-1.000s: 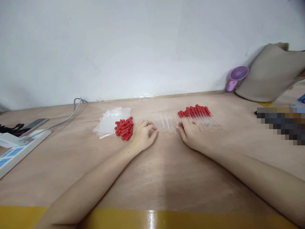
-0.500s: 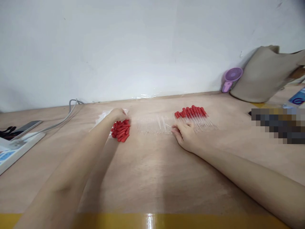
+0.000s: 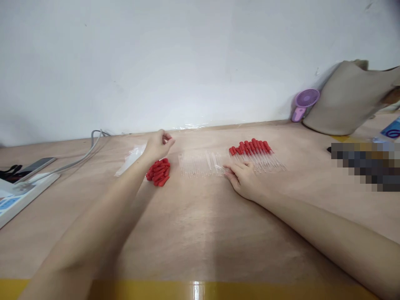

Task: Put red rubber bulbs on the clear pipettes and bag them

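My left hand [image 3: 159,144] hovers just above and behind a pile of red rubber dropper bulbs [image 3: 158,171]. Its thumb and fingers are closed; whatever may be between them is hidden. Low over the table, my right hand [image 3: 242,177] pinches a thin clear dropper tube [image 3: 219,167] that points left. Beside that tube lies a row of loose clear tubes [image 3: 196,163], side by side. Behind and to the right of my right hand, droppers with red bulbs [image 3: 253,146] fitted on their upper ends lie in a slanting row.
Clear plastic bags [image 3: 133,157] lie left of the pile. A power strip [image 3: 28,196] with a grey cable [image 3: 84,157] and a phone [image 3: 39,166] sit at the left. A purple hand fan [image 3: 304,102] leans by a beige bag [image 3: 340,100] at the back right.
My left hand has lifted off the red bulbs and moved slightly right and back. My right hand stays almost in place, still pinching the tube.
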A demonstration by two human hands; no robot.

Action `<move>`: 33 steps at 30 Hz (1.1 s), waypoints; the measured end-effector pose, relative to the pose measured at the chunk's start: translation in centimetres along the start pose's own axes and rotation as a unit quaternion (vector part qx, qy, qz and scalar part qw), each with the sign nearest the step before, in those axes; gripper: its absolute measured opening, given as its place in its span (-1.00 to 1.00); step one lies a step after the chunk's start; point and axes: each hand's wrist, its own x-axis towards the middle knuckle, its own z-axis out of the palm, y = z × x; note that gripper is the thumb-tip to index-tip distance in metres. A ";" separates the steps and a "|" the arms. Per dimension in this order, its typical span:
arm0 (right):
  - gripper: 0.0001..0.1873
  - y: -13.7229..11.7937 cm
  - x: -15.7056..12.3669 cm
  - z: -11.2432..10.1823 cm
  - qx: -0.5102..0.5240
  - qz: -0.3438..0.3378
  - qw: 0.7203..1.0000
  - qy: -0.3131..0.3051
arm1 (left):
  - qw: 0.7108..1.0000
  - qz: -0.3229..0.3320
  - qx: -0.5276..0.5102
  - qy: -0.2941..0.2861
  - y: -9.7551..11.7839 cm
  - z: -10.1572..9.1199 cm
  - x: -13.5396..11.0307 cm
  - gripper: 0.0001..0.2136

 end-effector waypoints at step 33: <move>-0.85 -2.1 0.3 -1.4 0.097 -0.088 0.990 -0.058 | 0.885 -0.026 -0.425 -0.188 4.6 6.2 -11.2 -0.75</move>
